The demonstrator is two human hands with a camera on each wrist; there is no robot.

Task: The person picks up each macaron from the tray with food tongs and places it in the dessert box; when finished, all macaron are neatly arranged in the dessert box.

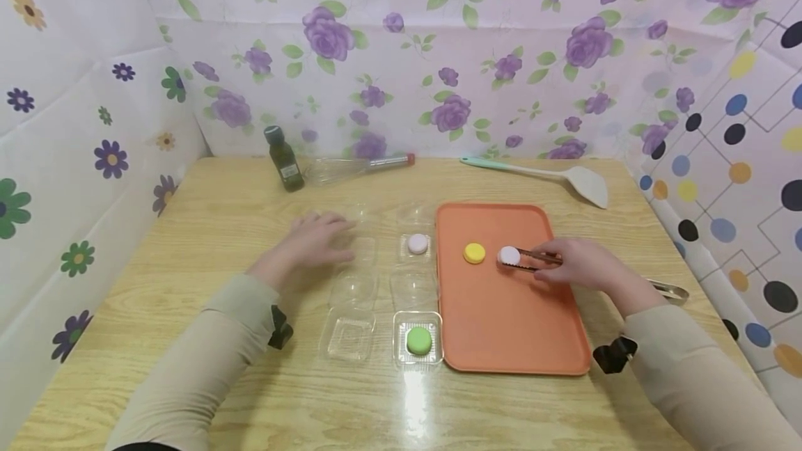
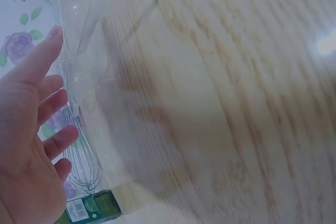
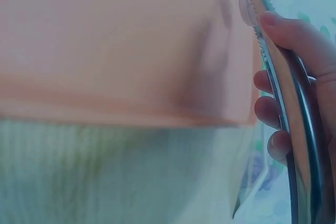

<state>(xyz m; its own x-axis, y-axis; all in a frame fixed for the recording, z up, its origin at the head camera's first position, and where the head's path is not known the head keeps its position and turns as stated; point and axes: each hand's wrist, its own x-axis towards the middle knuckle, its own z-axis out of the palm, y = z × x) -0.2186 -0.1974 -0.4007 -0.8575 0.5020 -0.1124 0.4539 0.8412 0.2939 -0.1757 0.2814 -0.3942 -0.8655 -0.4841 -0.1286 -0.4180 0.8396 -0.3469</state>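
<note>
Sleeves [image 1: 188, 353] foremost; left hand [image 1: 310, 239] splayed, right hand [image 1: 579, 264] gripping tongs [image 3: 302, 135] over tray's [image 1: 507, 326] right edge; squeeze likely-fragile macaron's [image 1: 509, 256] sides lightly.

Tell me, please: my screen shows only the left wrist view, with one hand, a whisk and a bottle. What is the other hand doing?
Observer: The right hand is gripping metal tongs.
Visitor: Oh! Are they holding anything?
Observer: Yes, a pale round piece sits between their tips.
Visitor: Is there another one lying about?
Observer: Yes, a yellow piece lies on the orange tray.
</note>
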